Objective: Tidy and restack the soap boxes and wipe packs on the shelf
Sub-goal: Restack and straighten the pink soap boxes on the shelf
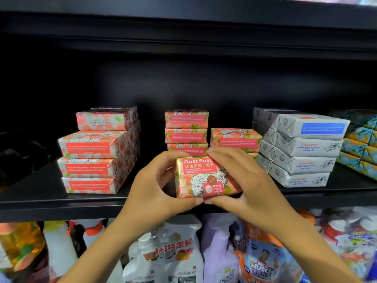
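Note:
Both hands hold one pink rose goat soap box [201, 178] at the front edge of the black shelf [61, 203], its printed face toward me. My left hand [155, 184] grips its left side, fingers over the top and thumb under the bottom edge. My right hand [242, 180] grips its right side the same way. Behind it stands a stack of three pink rose boxes [186, 129], with a lower pink stack [235, 139] to the right. A taller pile of peach-patterned boxes [98, 152] stands at the left.
White sea salt soap boxes [299, 150] are stacked at the right, with blue and yellow patterned packs [359, 144] beyond them. Dark items sit at the shelf's far left. Below the shelf stand spray bottles and cleaner bottles [175, 252].

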Demonstrator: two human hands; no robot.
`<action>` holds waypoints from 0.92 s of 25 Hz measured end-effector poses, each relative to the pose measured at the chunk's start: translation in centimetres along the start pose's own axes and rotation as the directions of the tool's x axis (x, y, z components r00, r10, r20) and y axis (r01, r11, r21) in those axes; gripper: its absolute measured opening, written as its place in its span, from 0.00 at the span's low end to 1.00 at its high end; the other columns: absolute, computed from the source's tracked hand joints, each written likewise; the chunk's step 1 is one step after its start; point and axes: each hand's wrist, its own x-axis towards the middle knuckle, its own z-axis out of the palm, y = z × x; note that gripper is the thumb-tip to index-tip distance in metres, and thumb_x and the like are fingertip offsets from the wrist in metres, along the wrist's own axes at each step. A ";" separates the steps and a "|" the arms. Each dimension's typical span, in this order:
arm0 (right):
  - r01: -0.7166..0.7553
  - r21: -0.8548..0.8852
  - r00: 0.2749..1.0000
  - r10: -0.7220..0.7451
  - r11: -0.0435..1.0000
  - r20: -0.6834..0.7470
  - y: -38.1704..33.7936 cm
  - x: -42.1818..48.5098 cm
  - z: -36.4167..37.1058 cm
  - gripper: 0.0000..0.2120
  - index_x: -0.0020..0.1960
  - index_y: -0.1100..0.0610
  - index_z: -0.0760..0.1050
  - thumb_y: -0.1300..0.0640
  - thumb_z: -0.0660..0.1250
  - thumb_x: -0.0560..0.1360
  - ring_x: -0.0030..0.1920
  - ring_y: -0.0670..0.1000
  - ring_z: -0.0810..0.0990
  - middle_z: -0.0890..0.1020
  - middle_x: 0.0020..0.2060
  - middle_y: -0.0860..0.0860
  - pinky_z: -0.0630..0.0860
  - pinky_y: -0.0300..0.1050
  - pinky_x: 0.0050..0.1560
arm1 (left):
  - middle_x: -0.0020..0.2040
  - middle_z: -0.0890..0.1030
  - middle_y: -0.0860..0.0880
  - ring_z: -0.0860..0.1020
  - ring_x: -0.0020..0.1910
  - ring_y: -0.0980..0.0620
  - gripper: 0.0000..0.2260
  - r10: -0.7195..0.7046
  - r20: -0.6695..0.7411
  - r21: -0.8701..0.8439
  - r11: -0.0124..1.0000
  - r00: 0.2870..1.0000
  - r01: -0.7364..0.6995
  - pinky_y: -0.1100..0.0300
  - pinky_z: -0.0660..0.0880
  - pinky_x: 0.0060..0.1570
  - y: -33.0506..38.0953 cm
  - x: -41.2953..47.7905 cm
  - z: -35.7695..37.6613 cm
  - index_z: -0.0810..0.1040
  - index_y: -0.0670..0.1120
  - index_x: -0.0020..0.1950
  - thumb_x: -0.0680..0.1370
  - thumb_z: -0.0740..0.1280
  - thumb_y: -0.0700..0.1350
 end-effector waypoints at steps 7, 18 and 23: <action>0.006 -0.142 0.988 -0.028 0.990 -0.150 0.9 0.7 -1.9 0.28 0.64 0.64 0.72 0.50 0.71 0.68 0.61 0.52 0.71 0.75 0.60 0.55 0.67 0.41 0.62 | 0.62 0.75 0.59 0.72 0.63 0.61 0.31 0.007 -0.061 0.403 0.915 0.998 0.018 0.62 0.70 0.62 -1.4 -0.2 -0.6 0.71 0.54 0.66 0.66 0.74 0.60; -0.252 -0.217 0.965 0.261 0.943 0.013 5.2 6.3 -5.2 0.28 0.68 0.57 0.68 0.49 0.69 0.72 0.65 0.51 0.68 0.73 0.64 0.52 0.62 0.42 0.60 | 0.46 0.80 0.60 0.76 0.47 0.61 0.22 -0.056 0.110 0.757 0.651 0.992 -0.047 0.67 0.72 0.45 -2.8 -1.2 -1.2 0.81 0.53 0.49 0.69 0.58 0.66; -0.208 -0.233 0.975 0.219 0.950 0.022 5.4 7.0 -5.3 0.19 0.63 0.54 0.74 0.52 0.67 0.74 0.60 0.50 0.73 0.78 0.59 0.50 0.66 0.43 0.56 | 0.46 0.81 0.60 0.76 0.47 0.60 0.22 -0.061 0.099 0.760 0.649 0.993 -0.036 0.65 0.74 0.45 -2.7 -1.2 -1.0 0.81 0.53 0.49 0.69 0.58 0.66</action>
